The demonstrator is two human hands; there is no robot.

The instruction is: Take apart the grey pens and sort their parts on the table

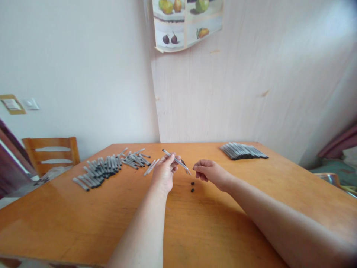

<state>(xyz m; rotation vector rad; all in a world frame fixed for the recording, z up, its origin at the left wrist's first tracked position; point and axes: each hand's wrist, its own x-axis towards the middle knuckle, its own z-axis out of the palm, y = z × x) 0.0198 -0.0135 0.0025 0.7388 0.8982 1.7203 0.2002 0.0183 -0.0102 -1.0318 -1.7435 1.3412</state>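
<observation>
My left hand (165, 172) is closed around a slim clear-barrelled pen (180, 162), tilted with its black end up to the left and its pale pointed end down to the right. Just right of that point, my right hand (208, 172) has thumb and forefinger pinched together; whatever they hold, if anything, is too small to make out. It is apart from the pen. Two small black plugs, a farther plug (192, 183) and a nearer plug (192, 190), lie on the table below the hands. A few loose clear tubes (150, 167) rest left of my left hand.
Heaped on the left of the wooden table (83, 227) are many clear pens (103, 169) with black ends. A neat row of similar pens (242, 150) lies at the back right. Behind stands a wall; a wooden chair (52, 152) is at the far left.
</observation>
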